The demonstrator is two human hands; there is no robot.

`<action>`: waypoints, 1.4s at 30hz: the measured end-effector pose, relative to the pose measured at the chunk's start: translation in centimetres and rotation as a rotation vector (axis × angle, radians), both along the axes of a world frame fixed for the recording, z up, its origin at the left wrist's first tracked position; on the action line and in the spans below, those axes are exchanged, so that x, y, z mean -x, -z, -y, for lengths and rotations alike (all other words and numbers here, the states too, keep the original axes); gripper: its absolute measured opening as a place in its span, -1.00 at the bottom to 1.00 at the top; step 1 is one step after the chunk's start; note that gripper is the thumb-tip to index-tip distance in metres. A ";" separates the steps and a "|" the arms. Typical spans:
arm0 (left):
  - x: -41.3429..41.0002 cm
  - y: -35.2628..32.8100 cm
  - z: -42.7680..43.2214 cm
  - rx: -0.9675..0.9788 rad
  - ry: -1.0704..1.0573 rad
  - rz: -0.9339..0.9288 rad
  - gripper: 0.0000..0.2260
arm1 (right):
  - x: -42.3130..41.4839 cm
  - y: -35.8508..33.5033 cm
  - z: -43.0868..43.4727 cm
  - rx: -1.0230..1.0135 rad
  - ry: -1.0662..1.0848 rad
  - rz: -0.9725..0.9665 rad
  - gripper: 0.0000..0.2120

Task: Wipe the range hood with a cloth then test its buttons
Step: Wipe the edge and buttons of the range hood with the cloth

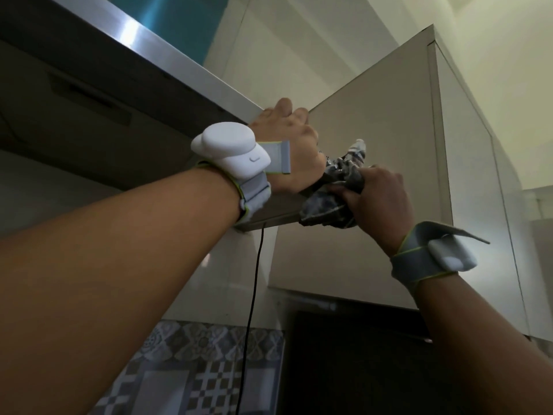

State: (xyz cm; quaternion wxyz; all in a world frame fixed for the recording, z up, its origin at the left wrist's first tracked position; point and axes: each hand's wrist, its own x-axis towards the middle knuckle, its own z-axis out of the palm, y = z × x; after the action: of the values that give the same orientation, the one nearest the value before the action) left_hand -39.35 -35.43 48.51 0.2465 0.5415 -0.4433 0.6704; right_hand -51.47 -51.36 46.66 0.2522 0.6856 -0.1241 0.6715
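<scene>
item: your right hand (377, 199). clenched around a crumpled grey-and-white patterned cloth (324, 209), holding it against the right end of the range hood (167, 52), a dark-bottomed box with a brushed steel front strip.
item: your left hand (287, 148). at the hood's front right corner, just beside the cloth; fingers bent over the top edge and holding on, fingertips hidden.
item: white plastic wrist unit on a grey strap (230, 151). on your left wrist, under the hood's corner; its twin is on the right wrist.
item: thin black cable (254, 295). hangs down from under the hood's right end.
item: glossy cream cabinet (374, 130). just right of the hood.
item: grey patterned wall tiles (194, 369). well below the hood.
item: teal panel (179, 19). above the hood.
</scene>
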 end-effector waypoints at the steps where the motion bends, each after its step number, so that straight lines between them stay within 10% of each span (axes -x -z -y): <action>1: 0.0 -0.1 0.0 -0.007 0.005 -0.004 -0.55 | 0.2 -0.1 -0.4 0.019 -0.020 -0.021 -0.68; 20: -1.2 -0.9 -7.5 0.025 0.093 -0.044 -0.57 | 0.2 -3.2 -7.5 -0.047 0.059 -0.316 -0.64; 42: -1.1 -0.4 -7.0 0.046 0.034 -0.037 -0.54 | -3.1 -3.3 -10.7 -0.184 0.220 -0.125 -0.70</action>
State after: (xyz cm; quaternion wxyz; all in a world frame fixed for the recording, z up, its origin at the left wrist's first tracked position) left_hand -38.25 -28.43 48.90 0.2785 0.5404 -0.4322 0.6660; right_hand -48.39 -40.67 49.97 0.2676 0.7286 -0.2433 0.5817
